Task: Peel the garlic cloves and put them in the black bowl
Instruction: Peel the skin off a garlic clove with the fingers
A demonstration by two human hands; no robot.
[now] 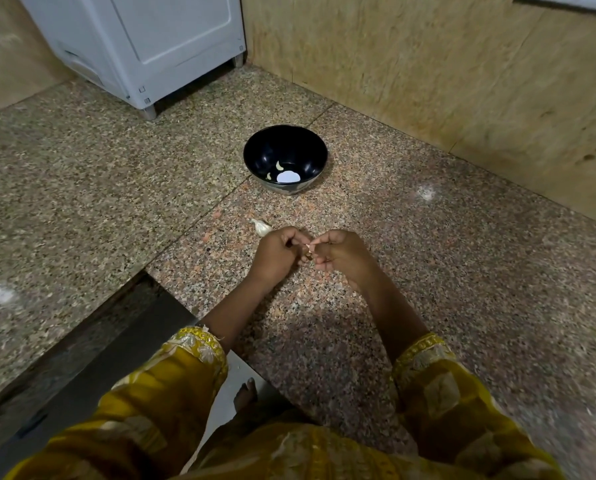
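Two hands, the left hand (277,254) and right hand (341,258), pinch one garlic clove (309,250) between them above the worktop (428,258), and we judge the black bowl (289,143) lies straight ahead, about equally near both.

A single wide-angle head camera looks forward and steeply down at the desk (428,271) from close above, the bowl (289,143) at 12 o'clock, sleeves (172,393) at 6.
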